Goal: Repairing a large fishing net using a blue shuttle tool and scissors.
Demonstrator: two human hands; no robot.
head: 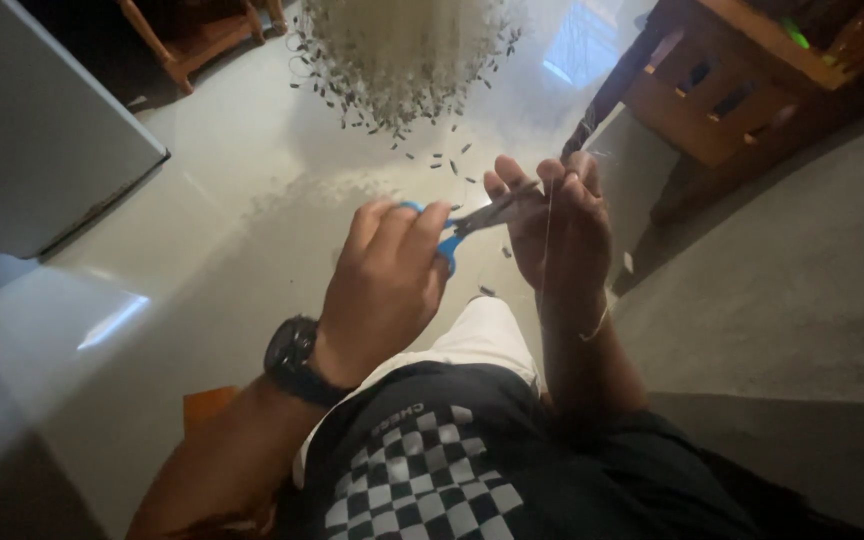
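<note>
Nearest the lens, a black shirt [512, 470] with a checkered white panel fills the lower middle of the head view, with pale trousers [482, 335] showing just beyond it. Left hand [387, 275], with a black watch [292, 358] at its wrist, is curled closed around the blue handles of the scissors [467, 222]; the fingers fold over the handles and hide most of them. Dark blades point right, slightly parted, with their tips at the fingers of the right hand [557, 225]. Right hand is raised with fingers loosely bent and drawn together at the tips, pinching a thin thread [546, 240] that hangs straight down past the palm; a pale band [597, 325] circles that wrist. Above both hands hangs a pale, fringed bundle [402, 50] with many small dark bits at the ends of its strands; loose dark bits lie scattered on the floor below it. Floor [202, 200] is smooth, pale and glossy, with window light reflected at left and at top. Grey cabinet [32, 130] stands at upper left, wooden furniture [742, 90] at upper right, and a rougher grey surface [802, 300] occupies the right side.
</note>
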